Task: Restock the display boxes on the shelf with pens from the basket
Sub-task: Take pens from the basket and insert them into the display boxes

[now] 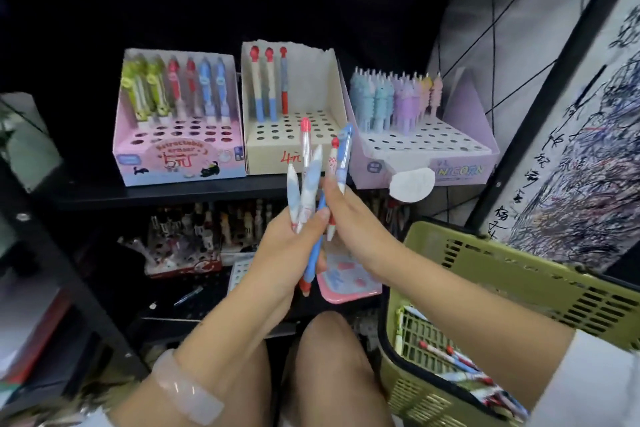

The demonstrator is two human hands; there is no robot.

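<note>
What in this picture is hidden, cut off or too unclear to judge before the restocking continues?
- Head view: how many pens the left hand holds; its fingers and the right hand cover the bunch of blue and white pens.
- How many pens lie in the green plastic basket; the right forearm and frame edge hide them.
- Goods on the dark lower shelf: blurred and dim.
- Handwritten red price on the cream cardboard box: partly covered by pens.

Three display boxes stand on the shelf [166,196]: the left pink box [178,152] has six pens, the middle cream box [277,149] has three pens, the right purple box [426,156] has many, too crowded to count. One green basket [519,274] is at near right. Two hands hold about six pens together
</note>
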